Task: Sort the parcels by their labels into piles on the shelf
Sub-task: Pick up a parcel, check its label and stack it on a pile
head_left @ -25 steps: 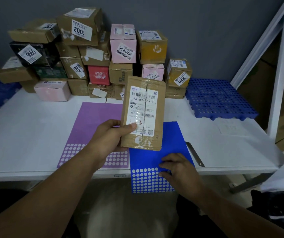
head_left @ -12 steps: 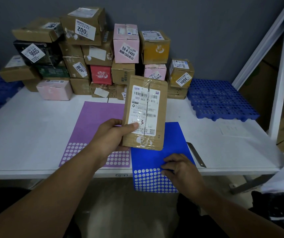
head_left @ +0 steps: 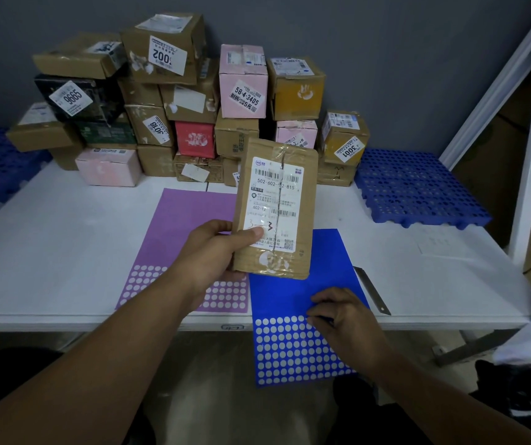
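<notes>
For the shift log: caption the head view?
Left hand holds a labelled brown parcel above the shelf; right hand touches blue sticker sheet.

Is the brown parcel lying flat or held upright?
Upright: the left hand grips the brown parcel at its lower left, label facing the camera.

Purple sheet (head_left: 180, 226) beside blue sheet (head_left: 328, 261)

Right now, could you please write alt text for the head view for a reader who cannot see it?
A left hand holds a flat brown parcel upright, label facing the camera, above a white table. The right hand touches a blue dotted sheet; stacked parcels stand behind.
</notes>
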